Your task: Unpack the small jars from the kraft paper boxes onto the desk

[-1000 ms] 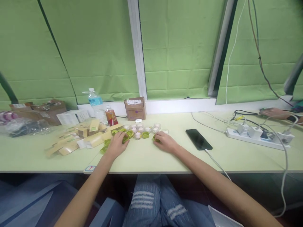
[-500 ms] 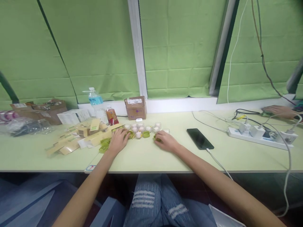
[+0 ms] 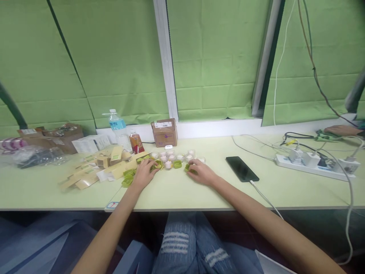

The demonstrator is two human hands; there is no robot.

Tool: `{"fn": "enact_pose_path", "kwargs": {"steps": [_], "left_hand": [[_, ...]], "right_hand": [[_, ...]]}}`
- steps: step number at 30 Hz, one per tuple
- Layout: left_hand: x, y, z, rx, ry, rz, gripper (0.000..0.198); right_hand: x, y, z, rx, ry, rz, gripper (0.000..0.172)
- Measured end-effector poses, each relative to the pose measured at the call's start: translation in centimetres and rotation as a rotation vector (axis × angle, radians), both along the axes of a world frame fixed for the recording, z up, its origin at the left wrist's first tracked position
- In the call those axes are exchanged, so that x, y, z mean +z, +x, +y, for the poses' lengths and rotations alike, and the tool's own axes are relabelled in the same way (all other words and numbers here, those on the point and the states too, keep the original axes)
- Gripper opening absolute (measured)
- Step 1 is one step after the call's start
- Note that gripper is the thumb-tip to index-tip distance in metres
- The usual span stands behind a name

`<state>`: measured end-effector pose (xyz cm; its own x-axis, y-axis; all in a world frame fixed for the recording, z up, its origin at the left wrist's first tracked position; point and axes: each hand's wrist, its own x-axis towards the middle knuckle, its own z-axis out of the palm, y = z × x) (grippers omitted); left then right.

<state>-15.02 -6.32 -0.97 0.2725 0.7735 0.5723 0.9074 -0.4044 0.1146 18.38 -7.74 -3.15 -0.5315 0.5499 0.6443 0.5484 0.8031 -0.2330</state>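
My left hand [image 3: 145, 174] lies low over the table, its bent fingers on a small green container [image 3: 157, 165] that they partly cover. More green containers [image 3: 127, 177] sit just left of that wrist. The fingers of my right hand [image 3: 202, 172] are closed around another small green container [image 3: 187, 167], mostly hidden by them. Between the hands stand a green container [image 3: 177, 164] and a small clear cup with pale pink contents [image 3: 168, 164]. Behind them several similar clear cups [image 3: 180, 156] form a loose cluster.
Flattened tan cartons [image 3: 85, 177] pile up at left, near a water bottle [image 3: 117, 127], an orange-brown pouch [image 3: 137, 142] and a cardboard box [image 3: 164, 133]. Rightward lie a black phone [image 3: 242, 168] on a cable and a power strip [image 3: 313, 167]. Another person's hand [image 3: 340, 130] touches green cloth [image 3: 326, 136].
The view has shifted slightly. My hands keep nearly the same places on the green containers. At far right the other person's hand has moved right, showing more of the green cloth.
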Motion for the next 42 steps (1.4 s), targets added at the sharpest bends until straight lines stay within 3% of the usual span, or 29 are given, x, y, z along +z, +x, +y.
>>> {"fn": "enact_pose_path", "kwargs": {"steps": [10,15,18,36,42], "left_hand": [[0.1,0.7,-0.3,0.027,-0.050,-0.065,0.043],[0.2,1.4,-0.7,0.113,-0.102,-0.076,0.032],[0.1,1.4,-0.7,0.127,-0.121,-0.068,0.035],[-0.2,0.9,-0.3,-0.044,-0.058,-0.103,0.021],[-0.2,0.9,-0.3,-0.033,-0.094,-0.131,0.013]], "right_hand": [[0.6,0.0,-0.3,0.017,-0.059,-0.022,0.007],[0.6,0.0,-0.3,0.014,-0.050,-0.031,0.009],[0.6,0.0,-0.3,0.016,-0.052,-0.031,0.010],[0.8,-0.1,-0.5,0.010,-0.057,-0.040,0.011],[0.8,-0.1,-0.3,0.010,-0.054,-0.049,0.011]]}}
